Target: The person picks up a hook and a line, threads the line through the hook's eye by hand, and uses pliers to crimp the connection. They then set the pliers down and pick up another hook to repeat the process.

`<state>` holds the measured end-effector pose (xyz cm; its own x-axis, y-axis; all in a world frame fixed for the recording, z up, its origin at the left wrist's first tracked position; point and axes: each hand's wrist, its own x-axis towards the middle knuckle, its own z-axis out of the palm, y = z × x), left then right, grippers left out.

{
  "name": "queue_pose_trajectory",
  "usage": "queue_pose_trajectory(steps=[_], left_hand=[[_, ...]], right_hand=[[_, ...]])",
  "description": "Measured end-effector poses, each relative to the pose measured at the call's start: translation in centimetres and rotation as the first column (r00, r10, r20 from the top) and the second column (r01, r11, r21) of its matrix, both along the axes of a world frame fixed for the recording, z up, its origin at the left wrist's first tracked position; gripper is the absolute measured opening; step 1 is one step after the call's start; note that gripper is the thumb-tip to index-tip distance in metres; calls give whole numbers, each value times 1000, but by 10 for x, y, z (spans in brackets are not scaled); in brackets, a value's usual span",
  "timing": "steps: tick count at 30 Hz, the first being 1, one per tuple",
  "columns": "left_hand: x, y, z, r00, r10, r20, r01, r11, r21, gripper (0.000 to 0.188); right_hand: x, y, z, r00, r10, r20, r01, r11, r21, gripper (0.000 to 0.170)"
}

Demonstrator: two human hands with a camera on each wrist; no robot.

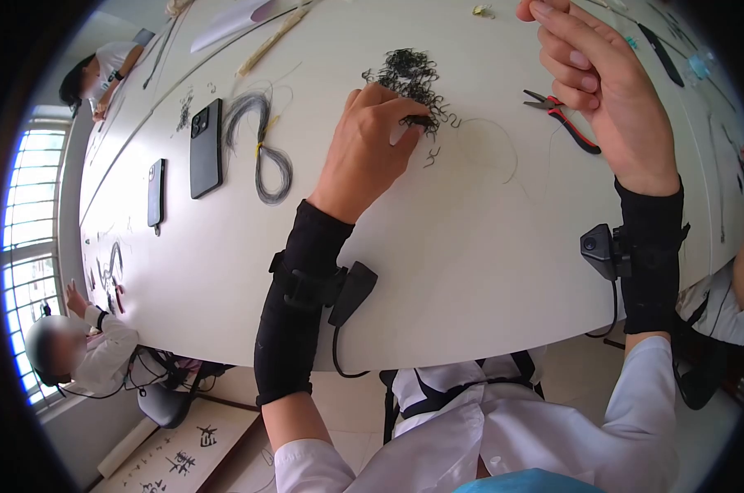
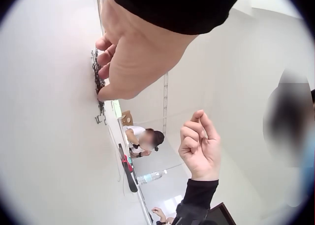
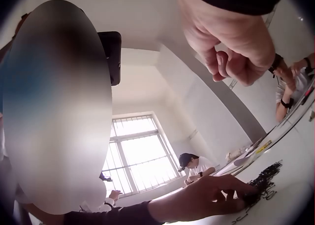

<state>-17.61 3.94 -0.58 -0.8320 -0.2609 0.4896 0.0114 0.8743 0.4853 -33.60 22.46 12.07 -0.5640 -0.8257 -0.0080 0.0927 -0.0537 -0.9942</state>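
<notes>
A heap of small black curved wire-like pieces (image 1: 403, 70) lies on the white table, several strays at its near edge. My left hand (image 1: 370, 135) reaches over the near side of this heap, thumb and forefinger curled around a dark clump of the pieces. In the left wrist view the fingertips of that hand (image 2: 135, 62) are down at the heap. My right hand (image 1: 598, 78) is raised off to the right, thumb and forefinger tips together and the other fingers curled. Nothing shows between its fingertips. Red-and-black pliers (image 1: 565, 119) lie on the table near it.
A thin wire loop (image 1: 513, 156) lies right of the heap. To the left are a bundle of grey strands (image 1: 277, 177), a large black phone (image 1: 207, 148) and a smaller phone (image 1: 156, 193). A water bottle (image 2: 151, 176) stands beyond the pliers. Other people sit around the table.
</notes>
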Motion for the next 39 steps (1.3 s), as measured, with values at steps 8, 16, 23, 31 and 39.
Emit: queue_pose_trajectory(steps=[8,16,23,31,39], left_hand=[[2,-6,3,1000,23,15,-26,969,247,14],[7,-8,16,997,-22,72,-23,822,570,15],[10,-4,35,996,-89,-18,57,451,891,21],[8,5,36,995,-102,2,53,532,845,23],[5,10,33,995,-94,-12,66,606,793,23]], right_hand=[[-4,-5,-11,990,55,-126,-44,995,92,24],[5,-12,-30,967,62,-245,-29,990,136,29],[9,-29,-78,897,136,-420,-70,983,170,27],[20,-37,-98,919,89,-385,-45,992,120,27],[20,-35,-96,910,74,-408,-9,987,159,30]])
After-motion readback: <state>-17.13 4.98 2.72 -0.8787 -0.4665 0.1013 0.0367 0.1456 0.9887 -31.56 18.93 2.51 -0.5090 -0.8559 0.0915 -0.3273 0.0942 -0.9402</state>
